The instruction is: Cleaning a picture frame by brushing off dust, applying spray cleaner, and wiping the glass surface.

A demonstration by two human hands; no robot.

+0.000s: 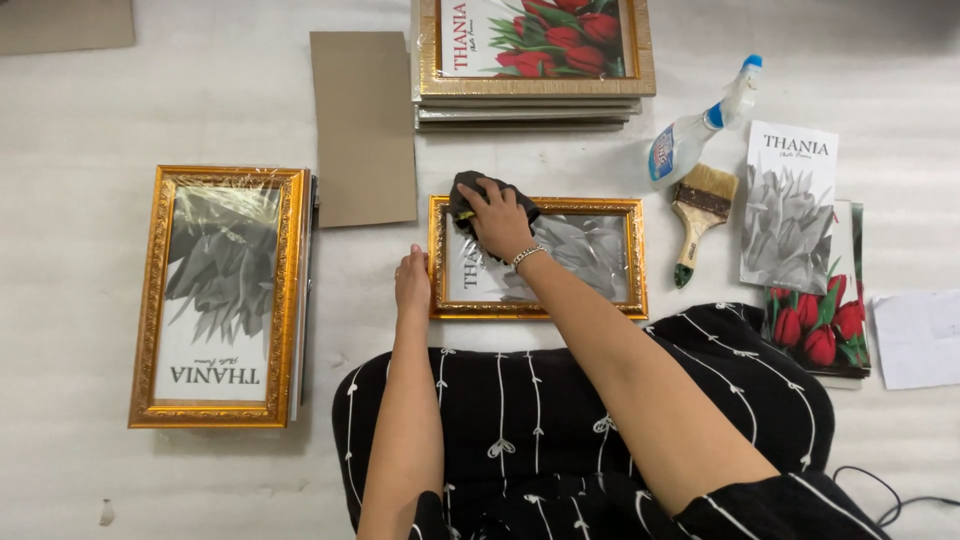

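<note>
The right hand (497,222) presses a dark cloth (478,197) on the glass at the top left corner of the small gold frame (538,257) lying on the floor. The left hand (411,283), fingers flat and holding nothing, steadies its left edge. Most of the glass looks still unwiped; a spray bottle (700,125) and brush (699,215) lie just right.

Bare arms, black patterned clothing

I see both my forearms bare to the elbow, a thin silver chain bracelet (527,256) on my right wrist, and a black garment (520,420) with white vertical lines and small white motifs over my lap, near edge.
</note>
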